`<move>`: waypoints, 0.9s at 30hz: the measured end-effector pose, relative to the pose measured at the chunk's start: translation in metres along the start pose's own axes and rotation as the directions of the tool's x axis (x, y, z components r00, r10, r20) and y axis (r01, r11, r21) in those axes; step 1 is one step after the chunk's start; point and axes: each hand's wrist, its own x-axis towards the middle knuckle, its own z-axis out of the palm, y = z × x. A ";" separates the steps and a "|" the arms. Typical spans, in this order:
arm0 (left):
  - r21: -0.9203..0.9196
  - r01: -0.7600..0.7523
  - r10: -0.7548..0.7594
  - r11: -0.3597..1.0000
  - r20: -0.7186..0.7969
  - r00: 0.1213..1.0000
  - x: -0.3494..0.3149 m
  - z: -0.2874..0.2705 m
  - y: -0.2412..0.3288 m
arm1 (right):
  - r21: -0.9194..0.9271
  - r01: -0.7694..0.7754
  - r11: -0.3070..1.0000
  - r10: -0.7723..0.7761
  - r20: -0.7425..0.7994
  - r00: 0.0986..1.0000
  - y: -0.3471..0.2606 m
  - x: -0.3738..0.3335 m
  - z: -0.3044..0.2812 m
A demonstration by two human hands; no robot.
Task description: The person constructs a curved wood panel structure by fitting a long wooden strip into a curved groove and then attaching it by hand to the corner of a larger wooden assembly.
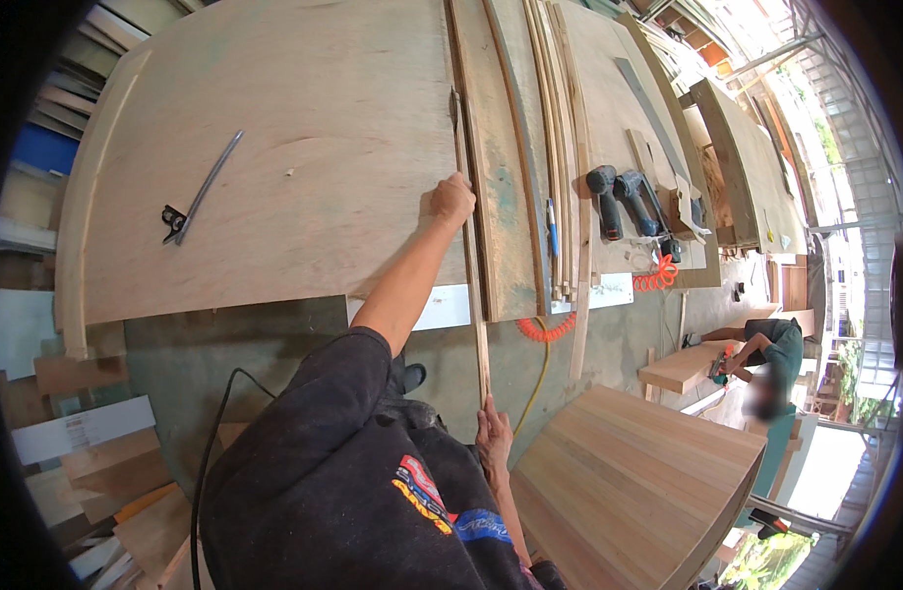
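A long thin wooden strip [480,346] runs along a wide plank [509,187] and sticks out past the near edge of the plywood-topped table [274,118]. My left hand [452,200] is closed at the strip's side, partway up the table; its fingertips are partly hidden. Below the table edge, my right hand [494,435] grips the strip's near end, fingers wrapped round it. A combination square [204,197] with a black head lies on the plywood to the left. Right of the plank, a blue pen [552,228] rests beside several narrow strips [567,147].
Two cordless power tools [624,202] lie on the table's right side, near an orange coiled hose [656,275]. A large wood panel [629,472] stands at my lower right. Farther right, another person [781,359] works on a board with a tool. Board offcuts [97,462] are stacked at left.
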 end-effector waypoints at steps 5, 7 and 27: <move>0.051 -0.024 0.019 0.998 0.085 0.996 -0.054 0.006 -0.005 | 0.009 0.053 0.999 -0.052 -0.065 0.997 0.003 0.000 0.004; 0.008 -0.013 0.012 1.000 0.086 0.996 -0.059 0.006 -0.010 | -0.009 0.034 0.999 -0.034 -0.031 0.999 0.000 0.001 0.000; 0.001 0.041 -0.041 0.999 0.040 0.998 0.010 -0.006 0.016 | -0.023 0.057 0.998 -0.057 0.009 0.998 -0.045 0.070 0.005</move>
